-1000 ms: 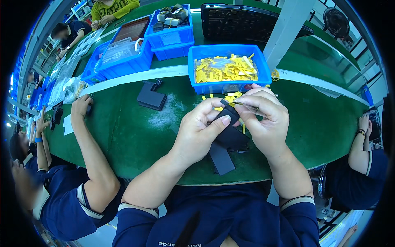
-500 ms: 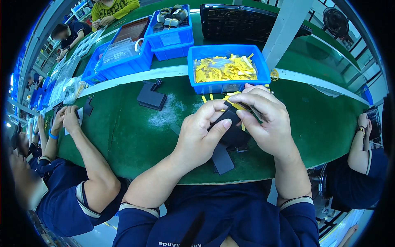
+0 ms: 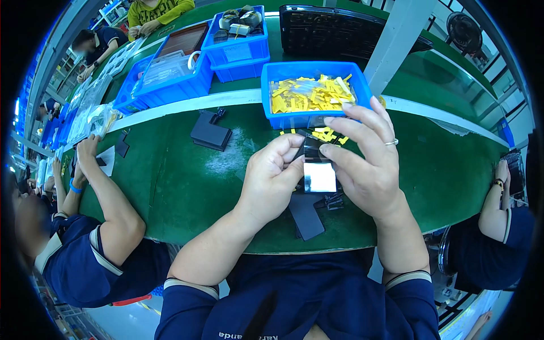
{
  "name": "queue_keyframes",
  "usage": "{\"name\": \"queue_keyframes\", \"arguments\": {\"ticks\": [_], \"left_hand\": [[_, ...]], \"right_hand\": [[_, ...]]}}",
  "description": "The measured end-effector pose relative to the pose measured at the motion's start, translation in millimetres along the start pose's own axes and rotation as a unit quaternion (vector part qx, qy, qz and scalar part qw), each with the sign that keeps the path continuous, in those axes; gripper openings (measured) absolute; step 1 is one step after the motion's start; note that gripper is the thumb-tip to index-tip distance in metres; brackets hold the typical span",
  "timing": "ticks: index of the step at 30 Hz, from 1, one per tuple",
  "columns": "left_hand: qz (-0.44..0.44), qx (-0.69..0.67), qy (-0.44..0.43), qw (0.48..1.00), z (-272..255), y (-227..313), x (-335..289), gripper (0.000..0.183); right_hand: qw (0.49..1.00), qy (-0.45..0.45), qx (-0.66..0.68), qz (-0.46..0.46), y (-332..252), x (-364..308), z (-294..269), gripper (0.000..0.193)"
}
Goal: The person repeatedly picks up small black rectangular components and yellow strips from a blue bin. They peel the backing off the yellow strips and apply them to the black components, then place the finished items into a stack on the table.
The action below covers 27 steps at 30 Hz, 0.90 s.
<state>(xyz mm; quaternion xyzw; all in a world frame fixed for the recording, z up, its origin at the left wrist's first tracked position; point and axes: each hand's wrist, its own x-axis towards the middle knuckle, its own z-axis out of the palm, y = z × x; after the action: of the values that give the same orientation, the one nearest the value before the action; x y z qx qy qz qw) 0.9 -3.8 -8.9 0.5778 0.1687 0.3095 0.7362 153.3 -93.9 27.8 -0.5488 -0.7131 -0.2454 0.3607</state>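
Between my hands, above the table, is a flat black part (image 3: 311, 152) with a glossy face, its lower area bright white with glare. My left hand (image 3: 271, 178) pinches its left edge between thumb and fingers. At its upper right edge, my right hand (image 3: 365, 161) grips with a fingertip on the face; its thumb is mostly hidden and the other fingers are raised and spread. Below the held part lies another dark flat piece (image 3: 306, 216), with small black bits (image 3: 334, 201) beside it. Yellow strips (image 3: 327, 135) lie just beyond my hands.
A blue bin (image 3: 267, 93) of yellow strips stands ahead. To the left rests a stack of dark flat pieces (image 3: 211, 133) near white dust. Further back are more blue bins (image 3: 235, 54), a black tray (image 3: 328, 34) and a white post (image 3: 396, 48). Co-workers sit at both sides.
The held part has turned, so its glossy face now shows with bright glare. My right hand's outer fingers have lifted and spread. The co-worker at left has shifted their arms.
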Motion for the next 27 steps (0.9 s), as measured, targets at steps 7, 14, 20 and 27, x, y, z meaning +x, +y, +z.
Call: {"name": "queue_keyframes", "arguments": {"ticks": [7,14,20,27], "left_hand": [[-0.043,0.04,-0.061,0.996,-5,12,2,0.016],[0.12,0.091,-0.016,0.989,-2,2,7,0.013],[0.071,0.068,0.023,0.995,-3,1,4,0.017],[0.126,0.114,0.059,0.984,-5,-8,6,0.018]], "right_hand": [[0.996,0.051,0.023,0.069,19,0,-6,0.019],[0.775,-0.149,0.442,0.426,14,-9,3,0.022],[0.884,-0.037,0.299,0.358,10,-11,9,0.021],[0.997,0.063,0.025,0.048,-14,-1,1,0.03]]}}
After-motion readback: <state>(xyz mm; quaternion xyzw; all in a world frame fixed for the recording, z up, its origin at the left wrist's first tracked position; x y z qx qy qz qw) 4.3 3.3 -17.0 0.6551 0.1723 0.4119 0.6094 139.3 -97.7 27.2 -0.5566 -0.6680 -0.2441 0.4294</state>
